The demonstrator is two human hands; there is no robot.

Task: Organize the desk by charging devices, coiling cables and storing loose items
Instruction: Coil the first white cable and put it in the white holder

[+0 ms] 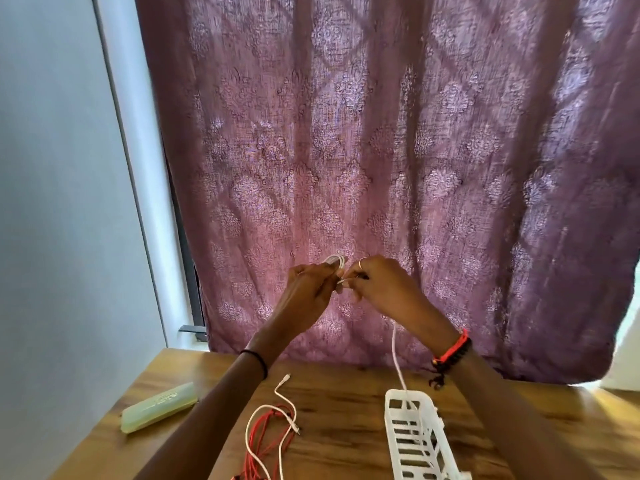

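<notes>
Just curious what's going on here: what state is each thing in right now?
White cable: partly coiled, tail hanging down to basket.
Left hand: holds its loops.
Right hand: pinches the cable.
Other cables: loose, tangled on desk.
Basket: upright on desk.
Green case: closed, lying flat.
Curtain: drawn.

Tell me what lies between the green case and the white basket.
Head view: between the green case and white basket lie a loose red cable and white cable, tangled on the desk.

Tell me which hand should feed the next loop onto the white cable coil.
Right, probably. The right hand pinches the loose strand trailing down to the basket, while the left hand holds the coil.
</notes>
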